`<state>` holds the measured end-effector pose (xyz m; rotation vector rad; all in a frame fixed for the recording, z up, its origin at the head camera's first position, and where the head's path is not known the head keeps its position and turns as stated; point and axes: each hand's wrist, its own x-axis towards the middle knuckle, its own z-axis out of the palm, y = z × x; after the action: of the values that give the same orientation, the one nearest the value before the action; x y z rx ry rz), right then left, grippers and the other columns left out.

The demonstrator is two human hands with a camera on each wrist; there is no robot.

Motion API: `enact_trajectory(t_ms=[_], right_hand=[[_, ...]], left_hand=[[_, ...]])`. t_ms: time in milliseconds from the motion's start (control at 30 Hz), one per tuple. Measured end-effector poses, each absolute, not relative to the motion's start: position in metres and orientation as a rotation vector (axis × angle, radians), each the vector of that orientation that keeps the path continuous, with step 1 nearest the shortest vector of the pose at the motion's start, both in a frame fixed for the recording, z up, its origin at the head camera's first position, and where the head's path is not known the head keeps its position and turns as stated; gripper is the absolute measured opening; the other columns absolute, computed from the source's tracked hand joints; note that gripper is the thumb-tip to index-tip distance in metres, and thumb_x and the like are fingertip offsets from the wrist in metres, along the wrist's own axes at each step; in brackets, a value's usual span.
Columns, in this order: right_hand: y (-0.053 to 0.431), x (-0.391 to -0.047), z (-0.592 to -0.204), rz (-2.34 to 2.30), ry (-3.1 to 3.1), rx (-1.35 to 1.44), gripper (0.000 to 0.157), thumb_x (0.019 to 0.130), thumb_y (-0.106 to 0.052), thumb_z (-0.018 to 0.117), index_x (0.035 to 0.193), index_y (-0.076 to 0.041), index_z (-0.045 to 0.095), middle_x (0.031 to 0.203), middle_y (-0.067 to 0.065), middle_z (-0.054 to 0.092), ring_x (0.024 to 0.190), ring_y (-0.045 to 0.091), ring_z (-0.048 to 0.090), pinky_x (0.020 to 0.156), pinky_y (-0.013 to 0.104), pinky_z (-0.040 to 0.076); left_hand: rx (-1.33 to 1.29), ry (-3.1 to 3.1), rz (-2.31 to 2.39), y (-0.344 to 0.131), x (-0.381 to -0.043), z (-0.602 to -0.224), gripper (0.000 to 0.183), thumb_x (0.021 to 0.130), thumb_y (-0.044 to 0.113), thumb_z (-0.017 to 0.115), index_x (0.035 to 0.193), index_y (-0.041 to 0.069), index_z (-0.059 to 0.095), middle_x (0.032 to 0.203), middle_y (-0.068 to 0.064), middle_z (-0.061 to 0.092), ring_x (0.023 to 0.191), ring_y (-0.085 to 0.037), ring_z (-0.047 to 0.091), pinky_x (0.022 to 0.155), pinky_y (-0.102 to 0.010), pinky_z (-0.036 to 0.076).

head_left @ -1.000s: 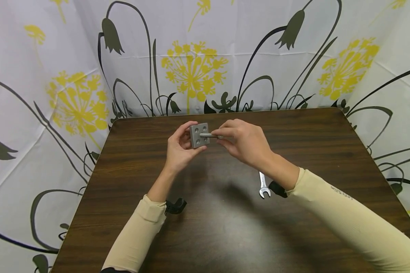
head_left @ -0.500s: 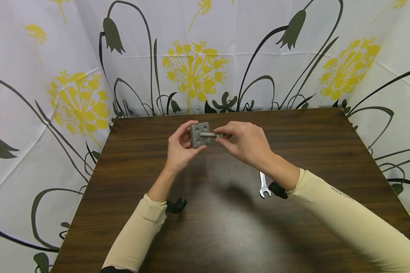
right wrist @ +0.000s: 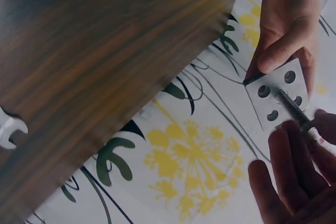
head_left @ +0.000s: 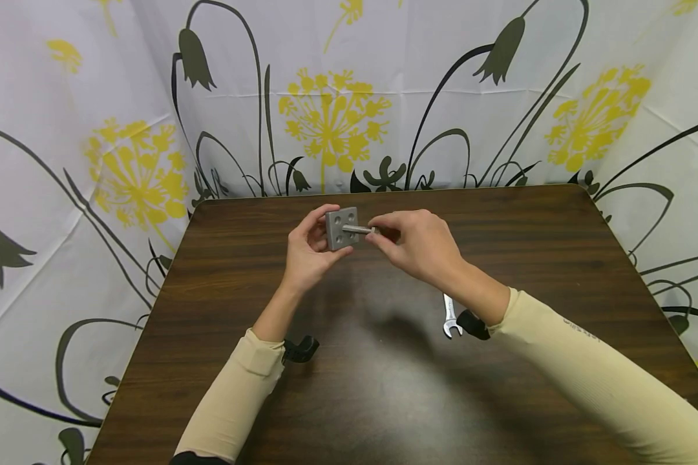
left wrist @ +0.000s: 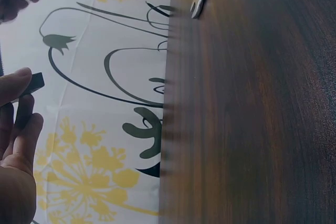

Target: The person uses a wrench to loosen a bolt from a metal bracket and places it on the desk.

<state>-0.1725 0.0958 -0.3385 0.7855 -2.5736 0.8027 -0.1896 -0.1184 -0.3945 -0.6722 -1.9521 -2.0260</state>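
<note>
Above the far part of the table, my left hand [head_left: 308,255] holds a grey square metal plate [head_left: 333,240] by its edges, between thumb and fingers. Several holes ring the plate's middle. From that middle a bolt [head_left: 356,229] sticks out toward the right. My right hand [head_left: 419,239] pinches the bolt's head end between thumb and fingertips. In the right wrist view the bolt's shank [right wrist: 294,111] meets the plate's [right wrist: 277,78] centre; how deep it sits is hidden. The left wrist view catches only a dark edge of the plate [left wrist: 35,83] in the fingers.
An open-end wrench [head_left: 450,320] lies on the brown wooden table [head_left: 372,387], partly covered by my right forearm. Behind the table's far edge hangs a white curtain [head_left: 238,129] with a flower print.
My right index finger has drawn back from along the bolt toward its head, so more of the shank shows. The left hand keeps the plate nearly still.
</note>
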Motion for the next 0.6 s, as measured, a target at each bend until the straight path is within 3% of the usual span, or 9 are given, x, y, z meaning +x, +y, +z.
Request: enact_trajectory(t_ms=[167, 367, 467, 600], right_hand=[[0.097, -0.173, -0.341, 0.688, -2.429, 0.894, 0.028, 0.085, -0.02, 0.078, 0.113, -0.019, 0.075, 0.094, -0.005, 0.067, 0.07, 0.012, 0.06, 0.054, 0.03, 0.048], [0.097, -0.174, -0.34, 1.082, -2.647, 0.673, 0.038, 0.089, -0.044, 0.071, 0.116, -0.017, 0.074, 0.084, -0.007, 0.071, 0.067, 0.005, 0.065, 0.055, 0.03, 0.049], [0.097, -0.175, -0.338, 1.329, -2.749, 0.566, 0.035, 0.093, -0.045, 0.066, 0.108, -0.015, 0.076, 0.079, -0.003, 0.072, 0.065, 0.006, 0.066, 0.058, 0.029, 0.054], [0.099, -0.176, -0.338, 1.263, -2.722, 0.636, 0.024, 0.091, -0.033, 0.072, 0.106, -0.015, 0.077, 0.083, -0.004, 0.072, 0.071, 0.007, 0.066, 0.063, 0.028, 0.053]], left_hand=[[-0.662, -1.94, -2.018, -0.118, -0.19, -0.394, 0.072, 0.061, -0.032, 0.074, 0.126, -0.012, 0.052, 0.106, -0.025, 0.061, 0.096, -0.025, 0.065, 0.079, -0.033, 0.057], [-0.668, -1.943, -2.004, -0.118, -0.189, -0.392, 0.071, 0.062, -0.031, 0.074, 0.126, -0.011, 0.052, 0.107, -0.029, 0.06, 0.095, -0.025, 0.065, 0.078, -0.032, 0.057], [-0.664, -1.959, -2.001, -0.119, -0.19, -0.393, 0.071, 0.062, -0.03, 0.074, 0.127, -0.01, 0.052, 0.108, -0.028, 0.061, 0.095, -0.024, 0.065, 0.079, -0.032, 0.057], [-0.666, -1.957, -2.009, -0.12, -0.198, -0.406, 0.073, 0.061, -0.03, 0.075, 0.127, -0.009, 0.053, 0.107, -0.025, 0.061, 0.095, -0.025, 0.065, 0.079, -0.033, 0.057]])
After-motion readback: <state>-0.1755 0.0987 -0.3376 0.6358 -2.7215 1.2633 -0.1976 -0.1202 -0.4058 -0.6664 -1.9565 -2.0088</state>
